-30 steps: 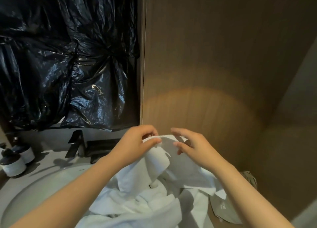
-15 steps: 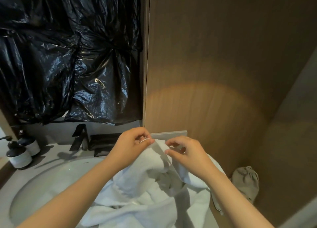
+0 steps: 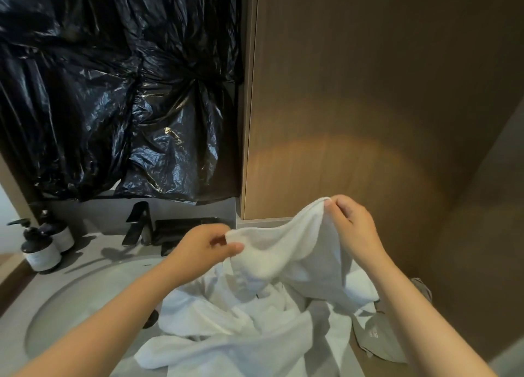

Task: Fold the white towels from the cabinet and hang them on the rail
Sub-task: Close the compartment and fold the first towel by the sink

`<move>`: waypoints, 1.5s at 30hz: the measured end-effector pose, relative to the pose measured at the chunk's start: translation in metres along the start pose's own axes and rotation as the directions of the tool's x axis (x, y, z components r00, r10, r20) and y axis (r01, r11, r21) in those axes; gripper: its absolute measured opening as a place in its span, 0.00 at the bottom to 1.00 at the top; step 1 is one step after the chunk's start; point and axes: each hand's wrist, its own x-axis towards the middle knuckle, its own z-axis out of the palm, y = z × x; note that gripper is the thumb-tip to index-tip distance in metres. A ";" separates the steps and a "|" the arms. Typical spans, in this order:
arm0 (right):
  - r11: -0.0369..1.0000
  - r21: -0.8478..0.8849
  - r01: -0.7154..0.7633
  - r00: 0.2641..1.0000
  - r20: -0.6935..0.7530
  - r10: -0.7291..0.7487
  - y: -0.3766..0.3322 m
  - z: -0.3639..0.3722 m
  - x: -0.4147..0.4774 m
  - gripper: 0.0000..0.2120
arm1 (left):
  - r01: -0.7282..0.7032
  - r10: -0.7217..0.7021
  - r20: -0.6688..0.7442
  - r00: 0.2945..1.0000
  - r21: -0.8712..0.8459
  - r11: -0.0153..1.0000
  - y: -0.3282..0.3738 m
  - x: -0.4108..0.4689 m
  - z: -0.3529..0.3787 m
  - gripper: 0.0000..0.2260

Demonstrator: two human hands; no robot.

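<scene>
Grey counter [image 3: 90, 249] carries crumpled white towels [image 3: 226, 334], two pump bottles [image 3: 42, 253], black faucet [image 3: 136, 223].

Forearms [image 3: 113, 317] bare (left hand [image 3: 204, 246], right hand [image 3: 354, 229] too).

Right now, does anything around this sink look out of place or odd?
Yes. Crumpled black plastic covers the wall above the faucet, where a mirror might be expected. White towels lie heaped unfolded across the right side of the sink basin.
</scene>
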 end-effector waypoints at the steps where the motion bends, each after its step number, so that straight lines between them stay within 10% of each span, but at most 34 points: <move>1: 1.000 -0.012 0.013 1.000 0.021 -0.013 -0.001 0.001 0.001 0.16 | -0.008 0.005 -0.050 0.999 -0.047 0.999 0.004 0.001 -0.001 0.13; 8: 0.997 -0.053 0.048 0.998 -0.025 -0.049 0.001 0.006 0.003 0.15 | 0.015 -0.092 -0.327 0.940 -0.232 0.973 0.020 0.013 -0.004 0.11; 14: 0.899 -0.437 -0.019 0.996 0.066 0.053 0.035 -0.004 -0.006 0.08 | 0.034 -0.114 -0.536 0.836 -0.157 0.987 0.030 0.028 -0.023 0.08; 22: 0.984 -0.084 -0.157 0.986 -0.061 0.152 0.038 -0.013 -0.015 0.15 | 0.082 -0.141 -0.598 0.789 -0.124 0.989 0.025 0.033 -0.029 0.08; 29: 0.985 -0.102 0.138 0.974 -0.165 -0.154 -0.058 -0.035 0.042 0.12 | 0.052 -0.163 -0.671 0.723 -0.182 0.982 0.052 0.052 -0.046 0.10; 36: 0.937 -0.165 0.309 0.934 -0.132 -0.331 -0.112 -0.046 0.069 0.12 | -0.179 0.105 -0.773 0.625 -0.011 0.984 0.098 0.056 -0.072 0.04; 45: 0.918 -0.082 0.388 0.919 -0.037 -0.391 -0.119 -0.034 0.065 0.16 | -0.260 0.153 -0.610 0.778 -0.092 0.961 0.113 0.047 -0.062 0.05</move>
